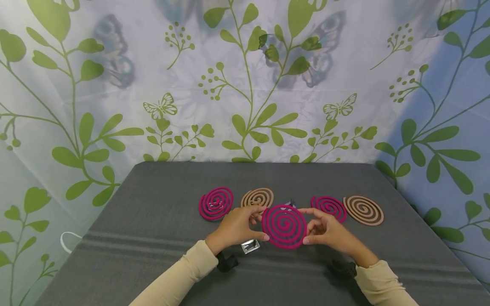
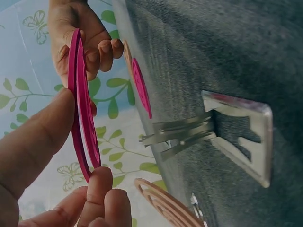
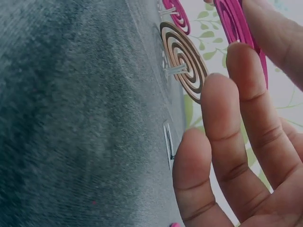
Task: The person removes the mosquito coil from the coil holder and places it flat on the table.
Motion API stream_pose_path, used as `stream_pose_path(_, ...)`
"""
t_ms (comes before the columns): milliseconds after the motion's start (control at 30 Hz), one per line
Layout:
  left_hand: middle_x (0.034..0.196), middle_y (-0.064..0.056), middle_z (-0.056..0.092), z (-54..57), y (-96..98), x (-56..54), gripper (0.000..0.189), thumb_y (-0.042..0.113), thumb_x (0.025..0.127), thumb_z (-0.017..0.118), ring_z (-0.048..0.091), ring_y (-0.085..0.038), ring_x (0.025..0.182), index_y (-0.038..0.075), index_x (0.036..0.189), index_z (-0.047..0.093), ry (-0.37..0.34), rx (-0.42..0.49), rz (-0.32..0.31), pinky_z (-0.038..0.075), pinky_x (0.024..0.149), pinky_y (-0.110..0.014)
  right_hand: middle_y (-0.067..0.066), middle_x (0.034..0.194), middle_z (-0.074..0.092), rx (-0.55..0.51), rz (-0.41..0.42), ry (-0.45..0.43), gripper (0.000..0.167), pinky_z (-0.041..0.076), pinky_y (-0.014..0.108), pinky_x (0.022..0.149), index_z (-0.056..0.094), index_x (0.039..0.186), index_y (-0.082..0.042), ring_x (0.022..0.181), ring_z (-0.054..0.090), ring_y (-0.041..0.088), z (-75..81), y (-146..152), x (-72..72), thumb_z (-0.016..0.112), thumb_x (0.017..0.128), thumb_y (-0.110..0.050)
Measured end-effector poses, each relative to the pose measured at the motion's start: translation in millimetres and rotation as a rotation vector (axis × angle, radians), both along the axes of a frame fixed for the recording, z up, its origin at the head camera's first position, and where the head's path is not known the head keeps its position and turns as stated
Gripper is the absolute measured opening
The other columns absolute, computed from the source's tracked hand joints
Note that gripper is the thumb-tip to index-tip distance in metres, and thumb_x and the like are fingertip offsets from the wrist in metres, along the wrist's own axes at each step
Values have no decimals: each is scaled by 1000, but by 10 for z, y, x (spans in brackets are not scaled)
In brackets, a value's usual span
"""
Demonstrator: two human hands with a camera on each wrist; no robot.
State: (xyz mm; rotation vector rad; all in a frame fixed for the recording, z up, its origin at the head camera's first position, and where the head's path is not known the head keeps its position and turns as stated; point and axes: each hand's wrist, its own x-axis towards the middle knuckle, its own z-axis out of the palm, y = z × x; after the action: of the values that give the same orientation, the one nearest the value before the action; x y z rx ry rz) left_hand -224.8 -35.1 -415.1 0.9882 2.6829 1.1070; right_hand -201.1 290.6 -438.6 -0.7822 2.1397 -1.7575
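Both hands hold a pink mosquito coil (image 1: 285,223) up over the table, its spiral face upright. My left hand (image 1: 239,227) pinches its left edge between thumb and fingers. On the opposite edge my right hand (image 1: 325,229) pinches it the same way, the other fingers loosely curled. The left wrist view shows this coil (image 2: 75,113) nearly edge-on. Below the left hand lies a metal coil stand (image 1: 250,246) with prongs bent up, seen close as a flat frame (image 2: 265,142) in the left wrist view. A second stand (image 1: 292,204) is partly hidden behind the held coil.
Behind the hands, a pink coil (image 1: 216,199) and a tan coil (image 1: 258,198) sit on metal stands. Another pink coil (image 1: 330,206) and a tan coil (image 1: 363,210) lie at the right. The grey table (image 1: 153,221) ends at a leaf-patterned curtain (image 1: 183,127).
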Motion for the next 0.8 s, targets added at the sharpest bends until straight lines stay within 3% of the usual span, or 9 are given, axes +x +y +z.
stream_pose_path(467, 111, -1, 78, -130, -22, -24, 69, 28, 84, 95, 71, -19, 99, 7, 144, 68, -38, -76, -13, 55, 87, -34, -2, 86, 73, 81, 20, 10, 77, 56, 28, 62, 36, 151, 23, 68, 65, 7, -99, -31, -3, 83, 93, 0)
stream_pose_path(800, 105, -3, 81, -148, -3, -25, 58, 21, 84, 95, 73, -16, 95, 0, 133, 73, -146, -40, 2, 54, 94, -37, 2, 84, 72, 86, 47, 16, 76, 54, 26, 62, 36, 149, 24, 67, 63, 6, -150, -19, 2, 83, 93, 2)
